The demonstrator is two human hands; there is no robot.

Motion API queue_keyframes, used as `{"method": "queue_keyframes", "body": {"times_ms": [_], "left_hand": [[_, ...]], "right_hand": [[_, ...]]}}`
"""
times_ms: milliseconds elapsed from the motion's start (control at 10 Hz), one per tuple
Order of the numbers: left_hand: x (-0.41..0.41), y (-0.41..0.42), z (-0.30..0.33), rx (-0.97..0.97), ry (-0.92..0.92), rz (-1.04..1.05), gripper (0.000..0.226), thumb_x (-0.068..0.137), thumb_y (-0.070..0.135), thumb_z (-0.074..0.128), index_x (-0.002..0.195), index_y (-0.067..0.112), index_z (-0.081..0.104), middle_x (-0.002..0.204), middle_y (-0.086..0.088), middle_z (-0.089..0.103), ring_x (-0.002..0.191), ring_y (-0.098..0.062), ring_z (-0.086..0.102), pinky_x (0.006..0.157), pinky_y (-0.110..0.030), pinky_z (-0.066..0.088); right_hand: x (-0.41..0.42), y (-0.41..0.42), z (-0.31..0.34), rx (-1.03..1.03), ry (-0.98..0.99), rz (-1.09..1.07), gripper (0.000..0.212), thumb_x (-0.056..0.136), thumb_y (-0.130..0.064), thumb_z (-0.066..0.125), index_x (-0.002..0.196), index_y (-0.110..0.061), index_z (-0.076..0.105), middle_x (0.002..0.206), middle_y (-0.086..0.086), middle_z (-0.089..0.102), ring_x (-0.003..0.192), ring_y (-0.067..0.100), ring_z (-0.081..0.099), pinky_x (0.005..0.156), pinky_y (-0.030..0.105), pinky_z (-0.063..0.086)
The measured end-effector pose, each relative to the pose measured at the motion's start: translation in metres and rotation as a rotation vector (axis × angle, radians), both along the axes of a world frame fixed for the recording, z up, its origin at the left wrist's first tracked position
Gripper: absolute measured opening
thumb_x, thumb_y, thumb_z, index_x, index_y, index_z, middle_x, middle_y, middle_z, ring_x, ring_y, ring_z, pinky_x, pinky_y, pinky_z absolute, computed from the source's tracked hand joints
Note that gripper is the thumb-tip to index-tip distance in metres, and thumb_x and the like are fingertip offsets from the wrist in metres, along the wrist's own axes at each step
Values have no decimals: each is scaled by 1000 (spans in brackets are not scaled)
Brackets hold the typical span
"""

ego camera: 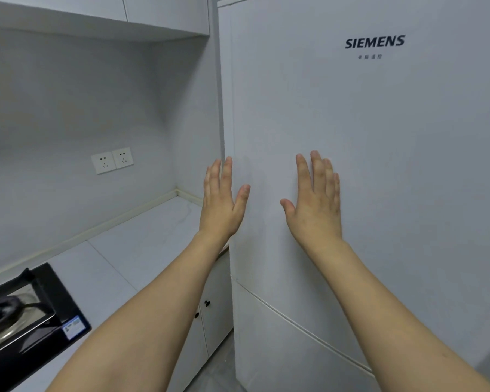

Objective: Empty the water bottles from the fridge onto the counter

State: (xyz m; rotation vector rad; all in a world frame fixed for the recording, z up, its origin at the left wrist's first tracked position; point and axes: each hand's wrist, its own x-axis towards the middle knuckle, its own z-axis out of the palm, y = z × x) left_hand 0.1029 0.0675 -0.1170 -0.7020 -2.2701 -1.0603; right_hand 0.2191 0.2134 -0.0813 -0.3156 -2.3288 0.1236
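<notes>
Your left hand (222, 203) and right hand (314, 199) are flat, fingers straight, holding nothing; hook the fridge (379, 165) door's left edge and swing it wide.

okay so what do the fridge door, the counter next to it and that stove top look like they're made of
Fridge door: looks like white painted metal, smooth and matte, with a printed logo; could be plastic-coated. Counter: pale stone or tile-like slabs, lightly glossy, with a visible seam and faint veining. Stove top: black glass or enamel surround, a shiny reflective metal panel, and a dark burner ring.
</notes>
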Motion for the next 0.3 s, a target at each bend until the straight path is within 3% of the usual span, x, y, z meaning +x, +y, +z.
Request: {"method": "queue_keyframes", "body": {"times_ms": [200,300], "left_hand": [[19,-9,8,21,17,-17,66,101,50,34,156,27,7,164,0,4,151,-16,-4,120,-37,6],[28,-28,22,97,47,-54,70,99,55,31,156,21,11,164,-4,7,151,-17,-1,123,-41,7]], "right_hand": [[17,-5,3,-41,45,73,84,90,-26,63,154,-19,9,162,5,5,149,27,1,121,39,-1],[34,3,15,-219,101,228,81,88,-24,66,153,-16,18,159,7,16,148,25,13,122,40,6]]}}
